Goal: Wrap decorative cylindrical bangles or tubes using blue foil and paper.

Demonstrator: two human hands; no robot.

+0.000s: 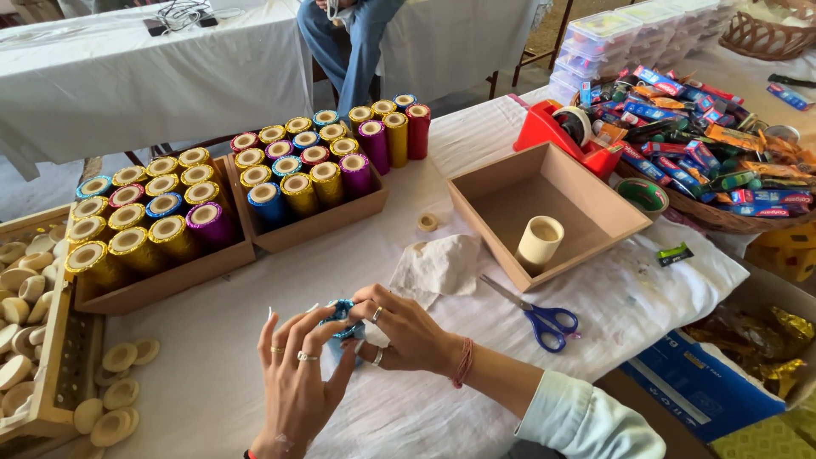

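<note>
Both hands, left (297, 374) and right (408, 331), pinch blue foil-wrapped piece (342, 313) together.

Blue foil piece (342, 313) — mostly hidden behind fingers (313, 336).

I see two shallow wooden trays (316, 226) packed with foil-wrapped cylinders (299, 194), an open square wooden box (491, 206) holding one bare cream cylinder (539, 241), blue-handled scissors (541, 317), a red tape dispenser (568, 129), and a wicker basket (731, 219) of wrapped sweets.
</note>
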